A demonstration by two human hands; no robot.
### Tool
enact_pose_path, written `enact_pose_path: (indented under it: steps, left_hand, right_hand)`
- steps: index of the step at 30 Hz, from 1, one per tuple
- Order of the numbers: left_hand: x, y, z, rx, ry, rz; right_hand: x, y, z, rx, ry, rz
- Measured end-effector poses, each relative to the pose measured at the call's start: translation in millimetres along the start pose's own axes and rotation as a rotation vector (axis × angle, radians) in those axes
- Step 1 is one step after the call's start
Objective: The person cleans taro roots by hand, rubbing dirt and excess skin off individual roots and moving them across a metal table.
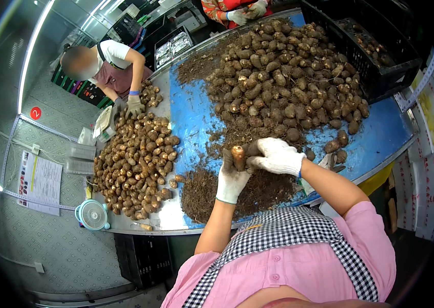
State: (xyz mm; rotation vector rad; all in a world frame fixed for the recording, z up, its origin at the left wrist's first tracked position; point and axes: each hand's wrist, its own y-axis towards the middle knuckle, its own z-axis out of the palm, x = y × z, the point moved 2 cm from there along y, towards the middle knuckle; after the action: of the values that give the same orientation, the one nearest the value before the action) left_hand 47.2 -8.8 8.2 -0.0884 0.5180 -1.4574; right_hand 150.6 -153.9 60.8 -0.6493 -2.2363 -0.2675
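Observation:
A small taro corm (238, 157) with a pale cut end is held in my left hand (234, 177), which wears a dirt-stained white knit glove. My right hand (274, 156), gloved alike, touches the corm from the right with its darkened fingers; whether it grips anything is hidden. Beyond both hands rises a large heap of hairy brown taro corms (274, 84) on blue sheeting (192, 111). Root fibres and soil (199, 196) lie beneath and around my hands. To the left is a second heap of cleaner-looking taro corms (136, 165).
A co-worker's gloved hands (135, 106) touch the left heap. Another person's gloved hands (245, 14) are at the far edge. A black plastic crate (382, 82) stands at the right. A small blue fan (93, 215), a knife (141, 225) and a scale (105, 123) are at the left.

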Motion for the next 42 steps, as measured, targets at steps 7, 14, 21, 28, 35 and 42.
enact_pose_path:
  steps: [7, 14, 21, 28, 35, 42]
  left_hand:
    - [-1, 1, -5, 0.038, 0.424, 0.186]
    - [-14, 2, -20, 0.031, 0.219, 0.069]
    - [8, -4, -21, -0.081, 0.69, 0.274]
    - [-4, -17, -15, -0.011, 0.26, 0.076]
    - [-8, -1, -38, 0.018, 0.31, 0.081]
    - [4, -2, -36, 0.05, 0.645, 0.148]
  right_hand:
    - [6, 8, 32, 0.029, 0.016, -0.119]
    - [-28, 6, 17, -0.16, -0.183, -0.119]
    - [16, 11, 21, 0.155, -0.116, 0.093]
    - [-6, 5, 37, 0.118, -0.293, -0.041]
    - [-16, -6, 23, -0.045, -0.075, -0.033]
    - [-1, -4, 42, 0.151, 0.191, 0.092]
